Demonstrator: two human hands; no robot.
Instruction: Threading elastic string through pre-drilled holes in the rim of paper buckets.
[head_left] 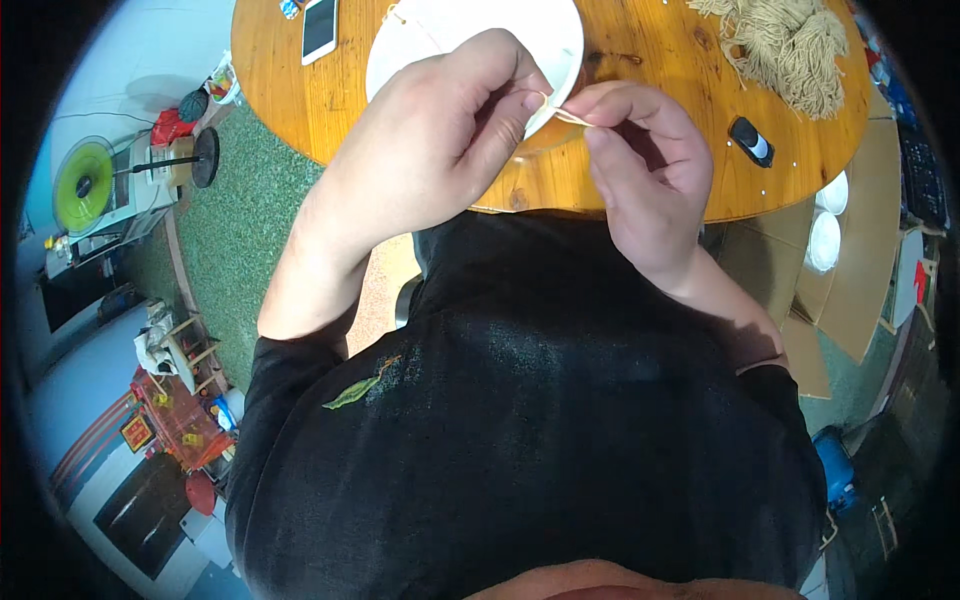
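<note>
A thin cream string [569, 116] runs between my two hands near the front edge of the round wooden table. My left hand [440, 140] pinches one part of it between thumb and forefinger, where it bends in a small loop. My right hand [655, 165] pinches the other part with thumb and fingertips. Behind my left hand lies a large white round thing [545, 35], like a plate or lid, partly covered by the hand. A thin piece of similar string [420, 25] shows on its far left part.
On the wooden table [650, 55] are a white phone [320, 28], a bundle of beige strings [795, 50] and a small black bottle [750, 142]. A green fan [85, 187] stands at the left. Cardboard [850, 270] and white round pieces [824, 240] lie at the right.
</note>
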